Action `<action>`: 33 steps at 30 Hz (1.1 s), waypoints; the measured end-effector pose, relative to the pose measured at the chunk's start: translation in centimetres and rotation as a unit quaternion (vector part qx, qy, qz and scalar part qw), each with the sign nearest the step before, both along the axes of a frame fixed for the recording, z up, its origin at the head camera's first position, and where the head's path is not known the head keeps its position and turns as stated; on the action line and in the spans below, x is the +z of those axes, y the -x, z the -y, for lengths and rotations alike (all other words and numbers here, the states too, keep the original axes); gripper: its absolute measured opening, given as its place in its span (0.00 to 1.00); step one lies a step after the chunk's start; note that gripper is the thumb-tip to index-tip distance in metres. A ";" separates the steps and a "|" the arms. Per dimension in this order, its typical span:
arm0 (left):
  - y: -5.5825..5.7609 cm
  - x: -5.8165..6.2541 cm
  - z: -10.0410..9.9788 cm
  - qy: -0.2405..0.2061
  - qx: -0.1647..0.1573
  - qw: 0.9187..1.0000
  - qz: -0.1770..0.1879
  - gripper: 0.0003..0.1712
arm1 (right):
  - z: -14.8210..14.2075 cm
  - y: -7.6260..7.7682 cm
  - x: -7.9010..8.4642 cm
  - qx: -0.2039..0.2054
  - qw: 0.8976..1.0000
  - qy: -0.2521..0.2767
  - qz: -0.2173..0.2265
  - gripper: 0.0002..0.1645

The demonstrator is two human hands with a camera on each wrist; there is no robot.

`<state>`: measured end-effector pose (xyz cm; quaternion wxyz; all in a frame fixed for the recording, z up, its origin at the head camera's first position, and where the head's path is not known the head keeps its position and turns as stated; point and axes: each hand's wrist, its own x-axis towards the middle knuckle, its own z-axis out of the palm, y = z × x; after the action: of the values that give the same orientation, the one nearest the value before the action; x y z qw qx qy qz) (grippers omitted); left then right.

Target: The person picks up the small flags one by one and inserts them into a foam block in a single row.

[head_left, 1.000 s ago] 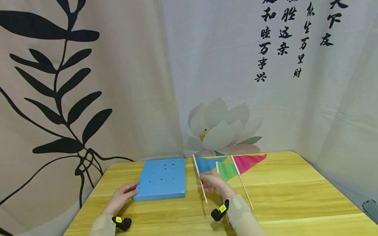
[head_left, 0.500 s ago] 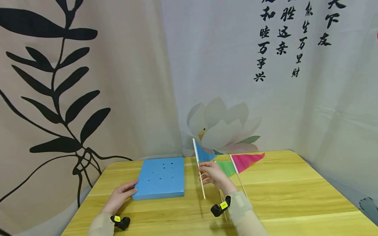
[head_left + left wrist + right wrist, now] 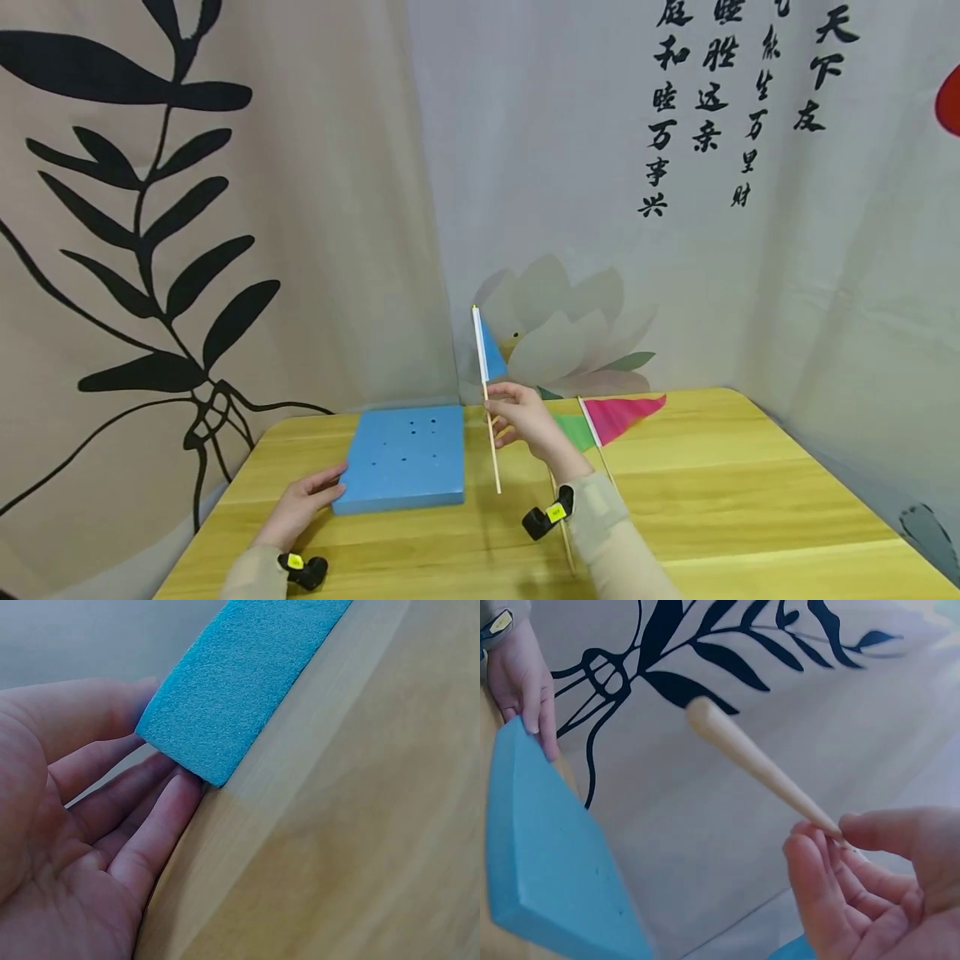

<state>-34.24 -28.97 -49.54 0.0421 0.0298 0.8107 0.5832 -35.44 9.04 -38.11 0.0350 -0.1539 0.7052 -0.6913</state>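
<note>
Blue flag (image 3: 491, 357) lifted higher off worktop (image 3: 720, 517), free to move; right grip (image 3: 525, 423) pinches it, loose left grip (image 3: 300, 504) touches board's left edge.

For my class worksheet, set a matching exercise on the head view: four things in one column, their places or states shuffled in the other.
Things
1. Blue flag
2. Pink flag
3. Green flag
4. Blue board

Places or states
A. On the table, farthest right of the flags
B. Touched by the left grip
C. Raised in the right grip
D. Between the other two flags

Pairs: 1-C, 2-A, 3-D, 4-B
</note>
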 end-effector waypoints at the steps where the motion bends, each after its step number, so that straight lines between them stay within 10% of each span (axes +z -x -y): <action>1: -0.1 -0.1 0.0 0.001 -0.001 1.000 -0.001 0.32 | 0.2 0.0 0.4 -0.001 1.000 -0.004 -0.006 0.20; 13: -0.3 -0.7 0.1 -0.001 0.010 1.000 -0.014 0.31 | 3.0 -0.1 2.9 0.009 0.997 -0.007 -0.076 0.21; 33: -0.3 -0.1 0.3 -0.009 -0.008 1.000 -0.028 0.30 | 7.9 3.2 2.7 -0.026 0.994 0.004 -0.108 0.18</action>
<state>-33.90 -29.30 -49.59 0.0236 0.0526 0.8061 0.5889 -38.60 1.16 -35.38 -0.0602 -0.2095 0.7056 -0.6742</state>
